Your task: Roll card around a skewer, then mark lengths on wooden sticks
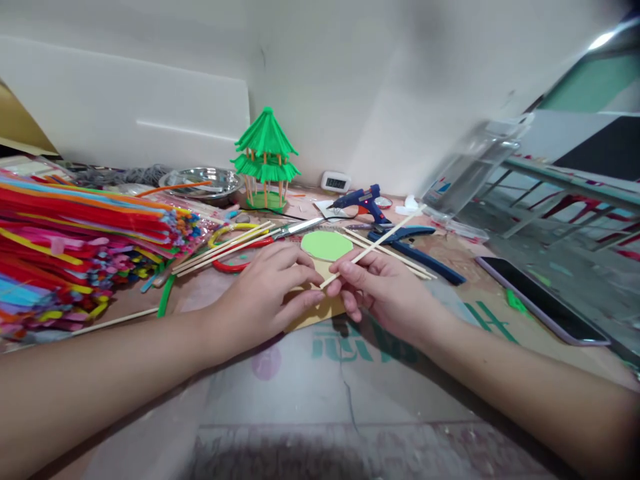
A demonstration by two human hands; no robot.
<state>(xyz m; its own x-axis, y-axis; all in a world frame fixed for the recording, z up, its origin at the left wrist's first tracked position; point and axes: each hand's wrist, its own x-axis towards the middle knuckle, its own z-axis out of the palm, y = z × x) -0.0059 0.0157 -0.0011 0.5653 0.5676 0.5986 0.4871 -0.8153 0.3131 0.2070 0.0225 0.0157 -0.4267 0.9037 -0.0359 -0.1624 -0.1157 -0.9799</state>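
One stick [374,246] in right hand [383,283], one apparent octagon [327,246]

A single head-worn camera is looking forward and down across the sheet-covered table [290,400], facing the plain pale wall [320,87]; it is sitting close behind and above the bare left hand [275,287] and bare right hand [387,287], which are showing near mid-frame.

Wooden stick [373,247] (matt, smooth)
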